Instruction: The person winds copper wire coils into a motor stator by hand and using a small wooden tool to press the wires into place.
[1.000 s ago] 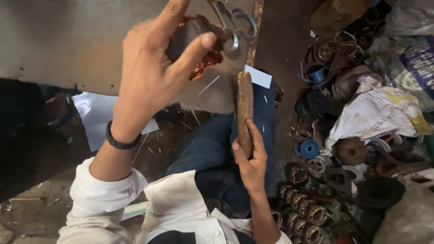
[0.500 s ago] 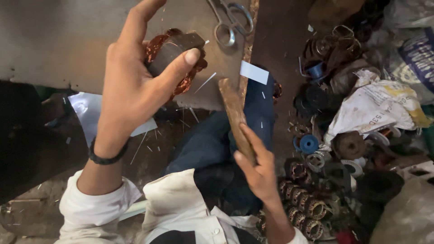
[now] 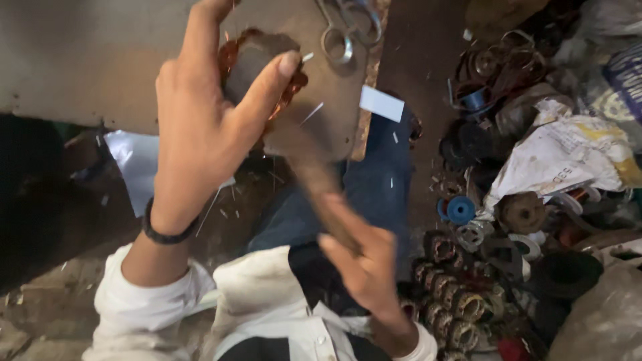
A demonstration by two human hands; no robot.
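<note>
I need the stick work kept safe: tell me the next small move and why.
Probably bring the stick down short onto the coil, clear of the thumb. The left hand grips the copper-wound coil with the thumb across its face; the right hand holds the wooden stick, blurred, its tip close to the coil.

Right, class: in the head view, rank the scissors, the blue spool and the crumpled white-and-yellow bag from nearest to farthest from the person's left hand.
Measured from the left hand:
1. Scissors, on the board just right of the fingers.
2. Blue spool, on the floor, lower right.
3. Crumpled white-and-yellow bag, far right in the scrap pile.
</note>
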